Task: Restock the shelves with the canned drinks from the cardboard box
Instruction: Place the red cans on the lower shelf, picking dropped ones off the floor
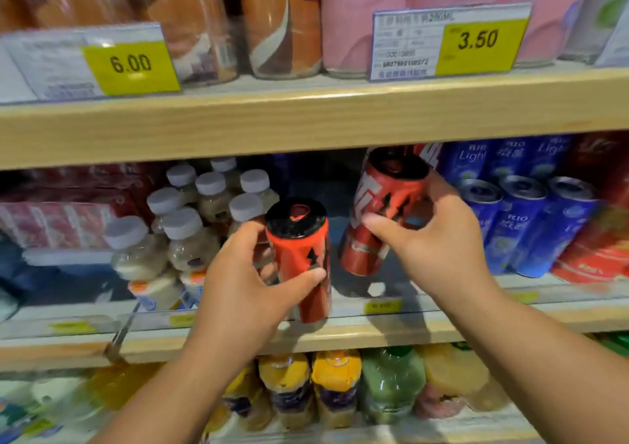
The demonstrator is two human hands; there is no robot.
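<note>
Apparently mid-restock, the pale wooden middle shelf [374, 336] has a gap between white-capped clear bottles [183, 236] and slim blue cans [524, 219]. Neither can is set down yet, and the cardboard box is out of view, so the remaining stock is unknown. The right hand [442, 243] curls its fingers [439, 188] round a tilted red black-topped can [381, 205] inside the gap. The left hand [238, 290] grips a near-upright red black-topped can [299, 256] at the shelf's front edge, thumb across its front.

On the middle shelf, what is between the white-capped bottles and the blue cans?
Head view: the left hand holds one red can; the right hand holds a tilted red can.
</note>
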